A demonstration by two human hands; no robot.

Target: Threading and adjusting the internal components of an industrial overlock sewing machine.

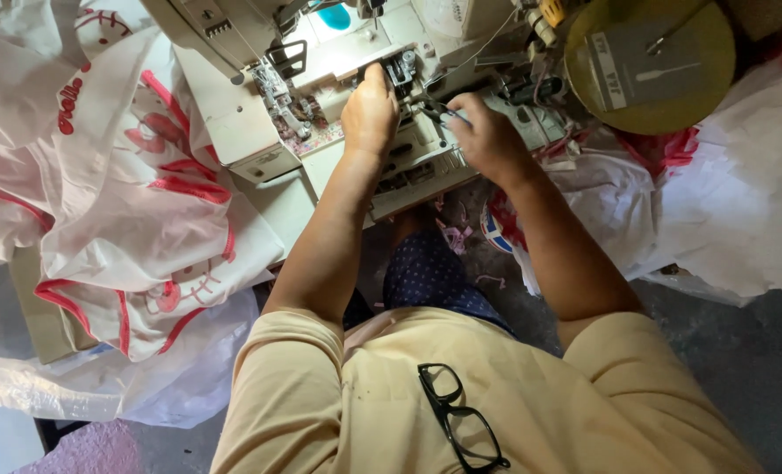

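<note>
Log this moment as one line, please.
left hand: on sewing machine needle area | right hand: holding small dark tool | glasses: hanging on shirt

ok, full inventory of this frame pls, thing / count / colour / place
sewing machine: 1, cream-white, top centre, both hands at its needle area
round disc: 1, olive-yellow, top right, a grey label on it
printed fabric pile: 1 heap, white with red and pink cartoon print, left
white bags or cloth: several, white, right
clear plastic bag: 1, see-through, bottom left
fabric scraps: a few, pink, on the floor under the machine
glasses: 1 pair, black frame, hanging on the tan shirt front
left hand: 1, fingers on the machine's metal parts
right hand: 1, holds a thin dark tool; its kind is unclear
</note>
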